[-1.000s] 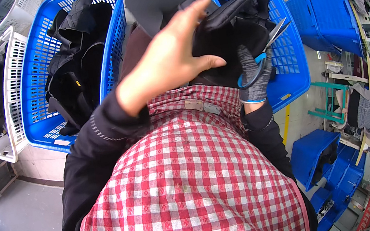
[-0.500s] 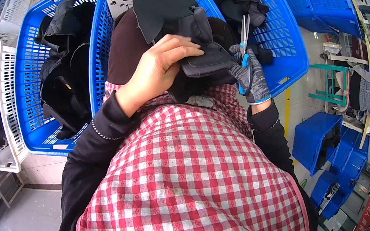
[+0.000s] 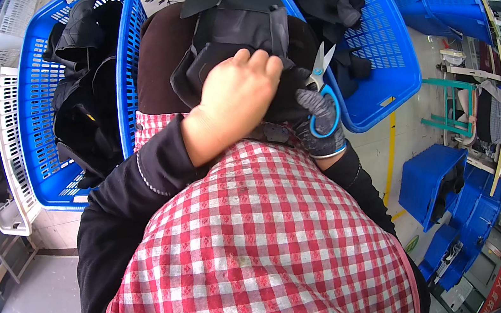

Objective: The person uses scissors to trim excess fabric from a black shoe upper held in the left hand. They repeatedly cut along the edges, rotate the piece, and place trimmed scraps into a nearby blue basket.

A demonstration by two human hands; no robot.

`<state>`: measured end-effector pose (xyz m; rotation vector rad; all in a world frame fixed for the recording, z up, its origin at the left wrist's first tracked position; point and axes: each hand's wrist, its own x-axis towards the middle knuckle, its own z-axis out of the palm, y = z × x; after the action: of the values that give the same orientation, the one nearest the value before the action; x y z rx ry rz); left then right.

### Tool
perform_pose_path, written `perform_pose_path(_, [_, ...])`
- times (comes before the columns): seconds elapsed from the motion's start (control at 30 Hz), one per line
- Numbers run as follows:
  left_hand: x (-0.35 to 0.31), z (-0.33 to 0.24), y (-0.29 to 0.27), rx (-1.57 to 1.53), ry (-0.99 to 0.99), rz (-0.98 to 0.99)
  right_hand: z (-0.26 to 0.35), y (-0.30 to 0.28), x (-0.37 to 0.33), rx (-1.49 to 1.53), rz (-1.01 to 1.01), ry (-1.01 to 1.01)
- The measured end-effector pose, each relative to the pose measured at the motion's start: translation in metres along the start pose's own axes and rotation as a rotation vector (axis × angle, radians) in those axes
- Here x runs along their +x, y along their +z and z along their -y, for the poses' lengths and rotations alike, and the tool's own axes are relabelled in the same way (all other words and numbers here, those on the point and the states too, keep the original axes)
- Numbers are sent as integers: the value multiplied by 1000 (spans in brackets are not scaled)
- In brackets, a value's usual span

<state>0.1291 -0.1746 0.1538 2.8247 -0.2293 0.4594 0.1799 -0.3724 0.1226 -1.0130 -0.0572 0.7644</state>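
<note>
A black sewn fabric piece with a rounded flap at its far end lies across my lap. My left hand is bare and closed over its near part, knuckles up. What its fingertips pinch is hidden beneath the hand. My right hand, in a grey knit glove, holds scissors with light-blue handles. Their blades are parted and point away from me, to the right of the fabric. The gloved fingers are beside the fabric's right edge; whether they also touch it I cannot tell.
Blue crates stand on both sides, the left crate and the right crate, both holding black fabric pieces. A white basket is at far left. More blue crates and a green metal frame stand farther right. Dark scraps lie on the floor ahead.
The fabric piece has been turned and spread, its flap now farther away and to the right. My left hand has moved right and curled over it. The scissors have drawn slightly left and lower.
</note>
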Motion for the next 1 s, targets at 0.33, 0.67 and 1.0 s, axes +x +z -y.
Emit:
perform_pose_path(0.33, [-21,38,37,-941,-257,88,1,-24,-5,-304,25,254])
perform_pose_path(0.67, [-22,35,36,-835,-237,137,149,-14,50,-2193,724,-504])
perform_pose_path(1.0, [-23,35,31,-1022,-244,5,164,56,83,-2420,1192,-316])
